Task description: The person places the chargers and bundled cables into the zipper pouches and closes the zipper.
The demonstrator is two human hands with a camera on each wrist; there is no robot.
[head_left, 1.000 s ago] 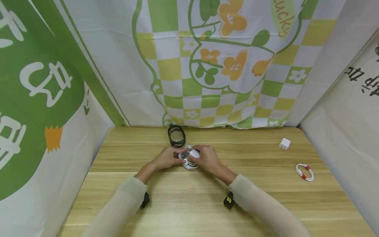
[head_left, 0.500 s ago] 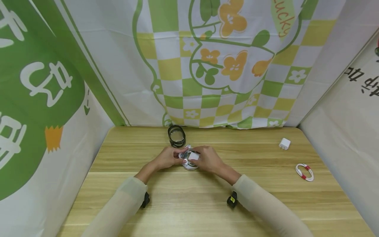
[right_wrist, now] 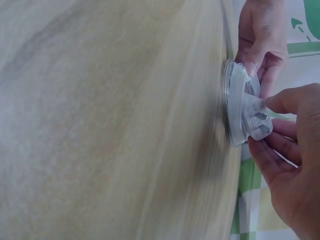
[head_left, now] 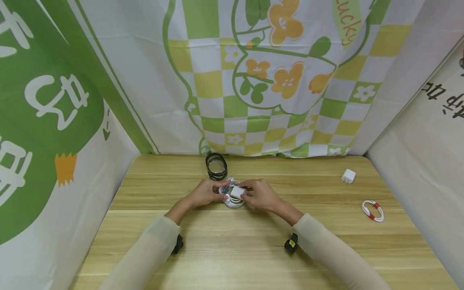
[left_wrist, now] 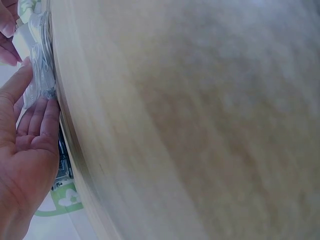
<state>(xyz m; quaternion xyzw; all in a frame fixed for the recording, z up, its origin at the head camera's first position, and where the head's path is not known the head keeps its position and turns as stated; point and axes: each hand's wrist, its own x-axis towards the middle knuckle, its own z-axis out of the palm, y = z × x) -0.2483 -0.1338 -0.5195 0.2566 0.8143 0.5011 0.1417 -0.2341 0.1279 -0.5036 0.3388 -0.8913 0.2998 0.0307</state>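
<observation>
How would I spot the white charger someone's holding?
On the wooden table, the left hand holds a clear rounded packet. Right by it, the right hand pinches the white charger. The other charger lies untouched near the table's far right corner.

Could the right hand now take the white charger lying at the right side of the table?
Probably yes, once free: the right hand pinches another charger, but nothing visible stands between that hand and the lone charger.

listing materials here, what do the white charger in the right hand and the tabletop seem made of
White charger: probably hard plastic, smooth, from its even white surface; the prongs look metallic, grey and shiny. Tabletop: wood or wood-look laminate, satin, judging by grain streaks and soft sheen.
</observation>
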